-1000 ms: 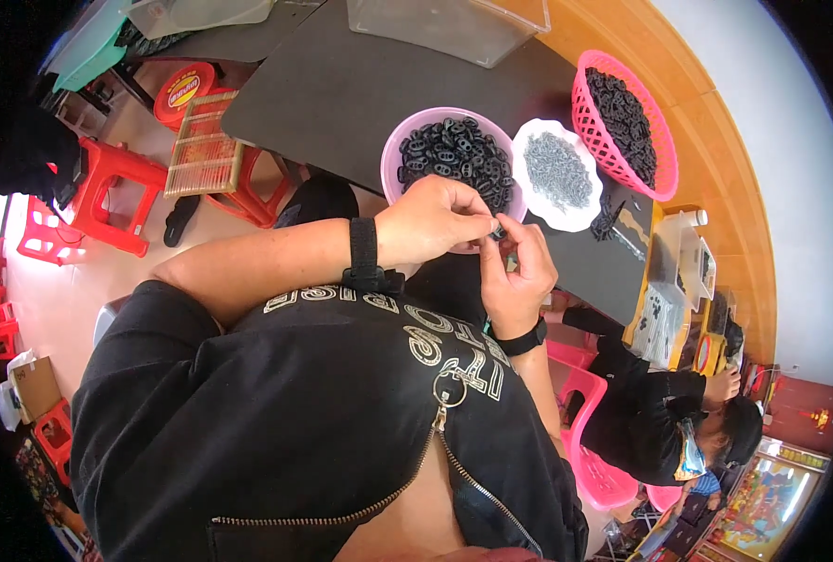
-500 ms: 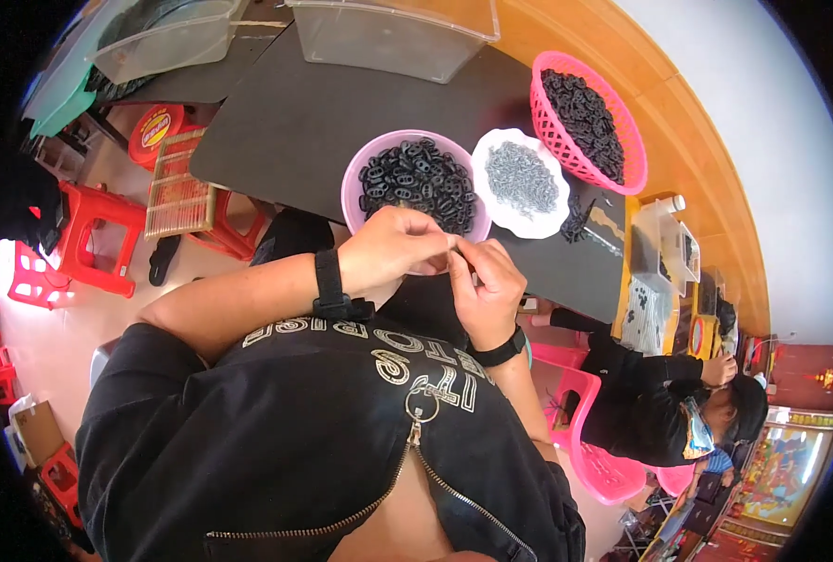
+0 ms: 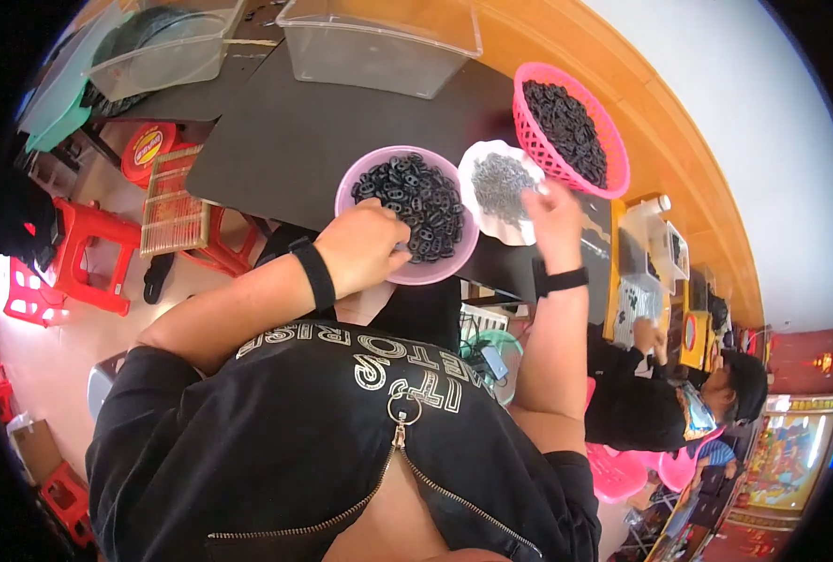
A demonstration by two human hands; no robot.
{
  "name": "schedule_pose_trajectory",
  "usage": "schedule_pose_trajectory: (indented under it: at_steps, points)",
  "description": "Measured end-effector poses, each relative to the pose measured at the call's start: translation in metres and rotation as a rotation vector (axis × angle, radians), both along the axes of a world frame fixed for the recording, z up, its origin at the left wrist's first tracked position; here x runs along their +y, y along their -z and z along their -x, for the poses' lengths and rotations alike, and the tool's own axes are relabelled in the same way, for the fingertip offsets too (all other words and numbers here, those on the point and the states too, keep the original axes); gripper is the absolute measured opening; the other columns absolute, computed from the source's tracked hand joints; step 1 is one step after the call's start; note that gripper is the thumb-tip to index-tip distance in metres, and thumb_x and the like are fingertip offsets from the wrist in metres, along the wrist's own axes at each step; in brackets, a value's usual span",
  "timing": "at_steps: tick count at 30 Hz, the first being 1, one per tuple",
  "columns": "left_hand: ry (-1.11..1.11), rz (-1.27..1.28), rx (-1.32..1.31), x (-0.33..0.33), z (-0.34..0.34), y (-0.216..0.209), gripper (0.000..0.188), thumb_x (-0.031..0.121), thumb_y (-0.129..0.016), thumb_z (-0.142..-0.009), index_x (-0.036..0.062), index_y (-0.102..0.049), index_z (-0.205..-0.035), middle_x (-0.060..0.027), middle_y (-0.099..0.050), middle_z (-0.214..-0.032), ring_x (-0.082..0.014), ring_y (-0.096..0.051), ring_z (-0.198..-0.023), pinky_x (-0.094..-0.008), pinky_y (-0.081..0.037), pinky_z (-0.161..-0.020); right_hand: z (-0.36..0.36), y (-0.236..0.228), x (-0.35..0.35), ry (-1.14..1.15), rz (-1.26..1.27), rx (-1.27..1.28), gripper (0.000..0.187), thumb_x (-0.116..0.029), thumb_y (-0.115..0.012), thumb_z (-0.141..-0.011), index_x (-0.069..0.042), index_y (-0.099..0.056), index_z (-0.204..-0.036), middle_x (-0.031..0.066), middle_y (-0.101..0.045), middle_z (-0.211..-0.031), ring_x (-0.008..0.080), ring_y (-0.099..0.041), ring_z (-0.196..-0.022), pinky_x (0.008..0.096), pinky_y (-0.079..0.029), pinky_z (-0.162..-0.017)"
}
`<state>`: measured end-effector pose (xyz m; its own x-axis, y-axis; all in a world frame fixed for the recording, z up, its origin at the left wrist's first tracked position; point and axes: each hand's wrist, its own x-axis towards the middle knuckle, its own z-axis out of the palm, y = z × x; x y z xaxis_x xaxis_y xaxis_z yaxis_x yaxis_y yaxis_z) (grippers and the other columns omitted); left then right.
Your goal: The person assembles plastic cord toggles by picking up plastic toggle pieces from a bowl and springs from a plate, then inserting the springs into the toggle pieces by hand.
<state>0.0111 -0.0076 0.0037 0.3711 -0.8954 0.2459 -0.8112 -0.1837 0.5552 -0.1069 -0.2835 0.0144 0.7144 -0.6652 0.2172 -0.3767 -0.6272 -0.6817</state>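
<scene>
My left hand (image 3: pixel 368 245) rests at the near left of a light purple bowl (image 3: pixel 473 234), its fingers curled in. What they hold, if anything, is hidden. Heaped inside the bowl are small black oval pieces with holes (image 3: pixel 416 201). My right hand (image 3: pixel 556 214) reaches over the right edge of a white scalloped plate (image 3: pixel 471 164). Its fingertips are drawn together, slightly blurred, and I cannot make out anything between them. Small silvery metal pieces (image 3: pixel 501 185) lie piled on that plate. Both wrists wear black bands.
Beyond the plate stands a pink lattice basket (image 3: pixel 620 155) of black pieces. Clear plastic bins (image 3: pixel 379 56) sit along the far side of the dark table (image 3: pixel 257 140). Red stools (image 3: pixel 98 253) stand at left. A person in black (image 3: pixel 651 393) works at the right.
My hands have come apart from their meeting point at the bowl's near edge. The right went out to the white plate; the left drew slightly left. The co-worker's hand has lowered.
</scene>
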Motion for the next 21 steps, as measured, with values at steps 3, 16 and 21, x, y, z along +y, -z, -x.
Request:
schedule_pose_trajectory:
  at_steps: [3, 16, 21]
  points:
    - [0.051, -0.084, -0.064, -0.002, -0.003, 0.007, 0.012, 0.016, -0.064, -0.074, 0.0046, -0.066, -0.080, -0.0124, -0.061, -0.080, -0.0303, -0.057, -0.087, -0.0396, -0.047, -0.079, 0.002, 0.018, 0.017, -0.049, 0.298, 0.309, 0.031, -0.022, -0.065, -0.076, -0.002, -0.064, -0.100, 0.0179, -0.065, -0.087, 0.0330, -0.062, -0.083, 0.0401, -0.049, -0.076]
    - [0.119, -0.140, 0.007, -0.013, -0.008, 0.020, 0.006, 0.007, -0.059, -0.073, 0.0038, -0.063, -0.076, -0.0143, -0.060, -0.077, -0.0326, -0.059, -0.081, -0.0408, -0.047, -0.075, -0.007, 0.034, 0.023, 0.024, 0.373, 0.153, 0.009, -0.007, -0.063, -0.073, -0.001, -0.062, -0.080, 0.0175, -0.062, -0.078, 0.0346, -0.060, -0.077, 0.0415, -0.048, -0.070]
    - [0.107, -0.166, 0.028, -0.013, -0.008, 0.017, 0.007, 0.007, -0.058, -0.075, 0.0031, -0.064, -0.077, -0.0154, -0.060, -0.077, -0.0338, -0.059, -0.080, -0.0419, -0.048, -0.073, -0.005, 0.032, 0.020, 0.048, 0.282, -0.112, 0.010, -0.006, -0.065, -0.074, -0.002, -0.061, -0.082, 0.0156, -0.062, -0.075, 0.0297, -0.062, -0.069, 0.0373, -0.049, -0.065]
